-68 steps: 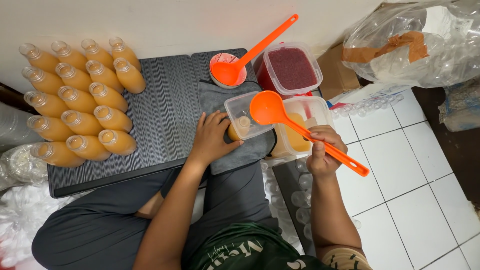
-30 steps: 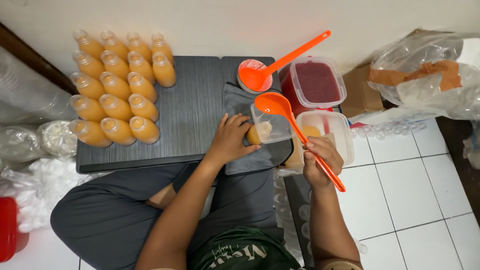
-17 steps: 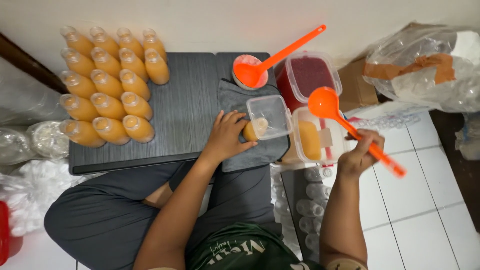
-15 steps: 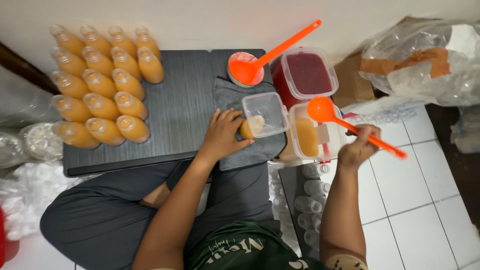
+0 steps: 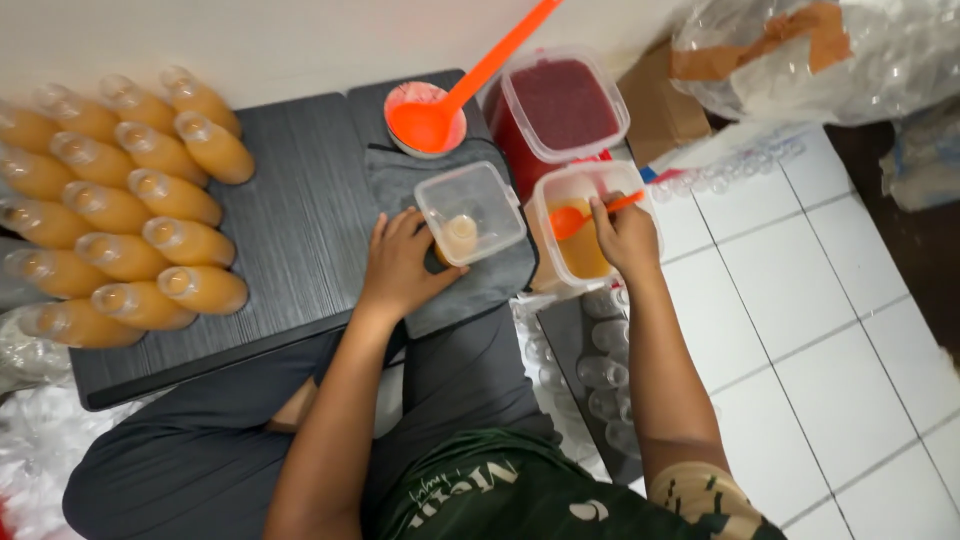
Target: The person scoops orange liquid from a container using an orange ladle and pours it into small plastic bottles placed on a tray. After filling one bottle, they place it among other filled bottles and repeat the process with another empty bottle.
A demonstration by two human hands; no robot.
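Observation:
My left hand (image 5: 402, 262) grips a small bottle (image 5: 459, 235) that stands under a clear square funnel tub (image 5: 470, 212) on a grey cloth (image 5: 480, 280). My right hand (image 5: 625, 233) holds an orange ladle (image 5: 572, 219) dipped into a clear tub of orange liquid (image 5: 583, 240). A second orange ladle (image 5: 452, 92) rests in a round orange bowl (image 5: 400, 98). Behind it stands a tub of dark red liquid (image 5: 562, 105).
Several filled orange bottles (image 5: 120, 210) lie in rows on the dark board (image 5: 290, 240) at the left. Empty clear bottles (image 5: 590, 360) lie by my right knee. Plastic bags (image 5: 820, 55) and a cardboard box (image 5: 655, 110) sit at the back right on the white tiles (image 5: 820, 330).
My right hand has brought the ladle down from above the tubs and lowered its bowl into the orange liquid. The left hand has stayed on the bottle.

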